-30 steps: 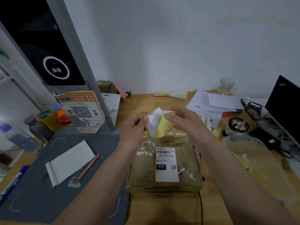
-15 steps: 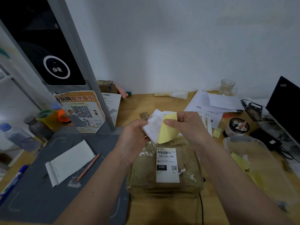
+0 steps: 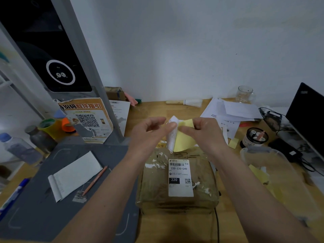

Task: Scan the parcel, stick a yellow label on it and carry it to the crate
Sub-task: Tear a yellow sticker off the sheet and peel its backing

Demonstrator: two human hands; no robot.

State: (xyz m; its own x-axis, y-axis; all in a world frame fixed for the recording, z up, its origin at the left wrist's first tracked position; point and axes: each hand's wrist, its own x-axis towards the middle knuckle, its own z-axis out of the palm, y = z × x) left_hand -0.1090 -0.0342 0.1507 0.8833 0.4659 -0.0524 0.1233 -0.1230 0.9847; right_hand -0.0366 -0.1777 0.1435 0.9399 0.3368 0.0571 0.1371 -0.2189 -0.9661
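A brown parcel (image 3: 157,190) wrapped in clear tape lies on the wooden desk in front of me, with a white shipping label (image 3: 180,178) on top. Above its far edge both hands hold a yellow label (image 3: 184,139) and its white backing sheet (image 3: 172,135). My left hand (image 3: 150,132) pinches the white backing at its top. My right hand (image 3: 203,132) grips the yellow label's upper edge. The two sheets are partly separated and hang down toward the parcel. No crate is in view.
A grey scanner mat (image 3: 43,199) with a notepad (image 3: 73,174) and pencil (image 3: 95,179) lies at left, under a scanner stand (image 3: 57,50). A clear plastic tub (image 3: 280,172) with yellow slips sits at right, beside a laptop (image 3: 306,111), papers (image 3: 231,111) and a glass mug (image 3: 244,94).
The two hands have moved apart and a little higher, peeling the yellow label further from the white backing. The parcel has not moved.
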